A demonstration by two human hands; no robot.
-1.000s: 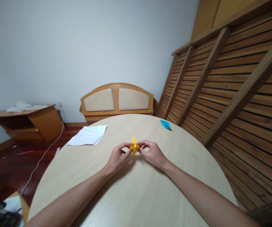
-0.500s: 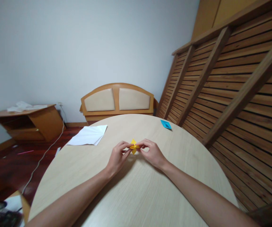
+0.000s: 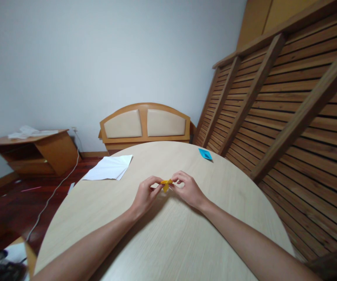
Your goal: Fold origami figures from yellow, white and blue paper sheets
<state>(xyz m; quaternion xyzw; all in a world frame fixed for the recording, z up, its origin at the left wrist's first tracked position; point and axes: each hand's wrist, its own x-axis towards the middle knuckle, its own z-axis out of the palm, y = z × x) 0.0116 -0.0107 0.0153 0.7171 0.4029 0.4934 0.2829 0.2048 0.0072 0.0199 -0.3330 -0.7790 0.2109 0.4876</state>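
Small folded yellow paper piece: pinched at either end between thumb and fingertips of the left hand and right hand, both closed on it, just above the middle of the round pale wood-grain table. Also on the table: white paper sheets at the far left edge; small folded blue paper at the far right, well apart from the hands.

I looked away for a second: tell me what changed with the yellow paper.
The yellow folded paper lost its upright point: it was pressed down flat between the left hand and right hand. Both hands kept their pinch. The white sheets and blue paper stayed put.
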